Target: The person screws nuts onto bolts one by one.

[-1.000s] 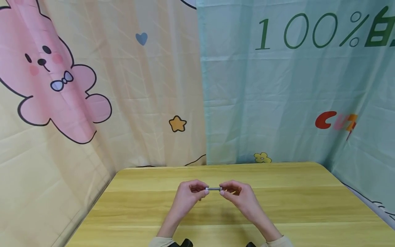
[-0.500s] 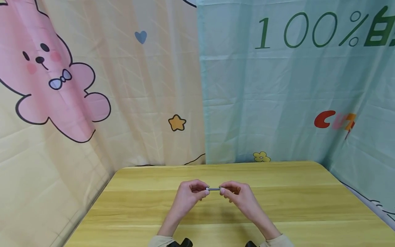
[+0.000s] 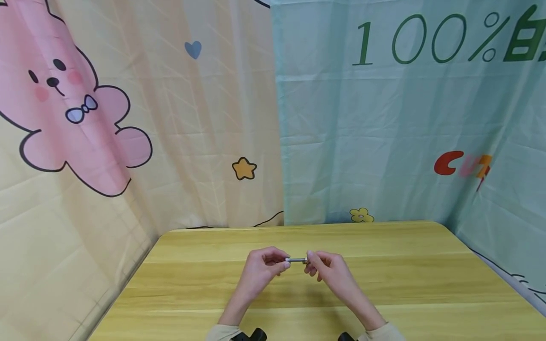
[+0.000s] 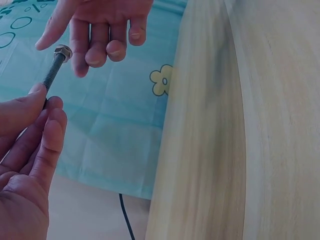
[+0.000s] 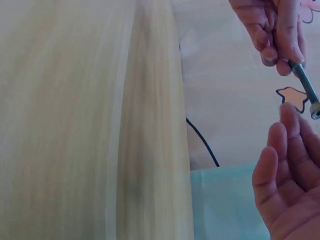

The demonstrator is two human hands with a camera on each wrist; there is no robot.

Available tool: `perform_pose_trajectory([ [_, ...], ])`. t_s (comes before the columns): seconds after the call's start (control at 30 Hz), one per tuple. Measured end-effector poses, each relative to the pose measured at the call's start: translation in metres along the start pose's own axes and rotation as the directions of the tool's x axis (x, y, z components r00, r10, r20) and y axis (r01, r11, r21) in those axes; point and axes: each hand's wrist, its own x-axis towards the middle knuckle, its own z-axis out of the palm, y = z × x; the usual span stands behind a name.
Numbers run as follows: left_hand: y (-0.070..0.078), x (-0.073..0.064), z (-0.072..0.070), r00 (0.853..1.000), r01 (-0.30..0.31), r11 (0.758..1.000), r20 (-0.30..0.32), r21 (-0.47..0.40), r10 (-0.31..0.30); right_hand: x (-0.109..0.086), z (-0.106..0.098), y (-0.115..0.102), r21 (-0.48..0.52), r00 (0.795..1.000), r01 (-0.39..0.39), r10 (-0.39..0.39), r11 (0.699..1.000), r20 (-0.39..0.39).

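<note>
A metal bolt (image 4: 53,71) lies level above the table, pinched at its left end between the thumb and fingers of my left hand (image 3: 263,266). A hex nut (image 4: 63,52) sits on the threads at the bolt's far end. Right beside that nut is my right hand (image 3: 332,269), its thumb raised and its fingers loosely extended. In the right wrist view those fingers (image 5: 287,150) spread just below the nut end without curling round it. The bolt's head end is hidden by the left fingertips.
A light wood table (image 3: 179,274) spreads under both hands. Behind it hang a cream curtain (image 3: 204,118) with cartoon prints and a teal curtain (image 3: 332,142) with lettering. A black cable (image 4: 126,216) runs down beyond the table edge.
The right thumb has slid upward and away over the nut end, and the right fingers have loosened from it. My left hand keeps its pinch, almost still.
</note>
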Motion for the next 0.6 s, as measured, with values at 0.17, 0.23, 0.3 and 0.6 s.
perform_pose_trajectory([
  [0.17, 0.0012, 0.0006, -0.0019, 1.0, 0.007, 1.0, 0.0, 0.002, -0.007, -0.0015, -0.0061, 0.0004, -0.004, 0.992, 0.099, -0.099, 0.995, 0.08],
  [0.23, 0.0017, 0.0008, -0.0022, 1.0, 0.006, 1.0, -0.004, 0.011, -0.006, -0.0021, -0.0083, 0.0009, -0.002, 0.983, 0.152, -0.151, 0.988, 0.104],
  [0.3, 0.0022, 0.0011, -0.0025, 1.0, 0.005, 1.0, -0.006, 0.015, -0.005, -0.0022, -0.0091, 0.0009, 0.009, 0.976, 0.188, -0.188, 0.982, 0.11],
  [0.6, 0.0016, 0.0004, -0.0022, 1.0, 0.005, 1.0, 0.001, 0.004, -0.005, -0.0017, -0.0072, 0.0002, 0.003, 0.986, 0.141, -0.141, 0.99, 0.085],
])
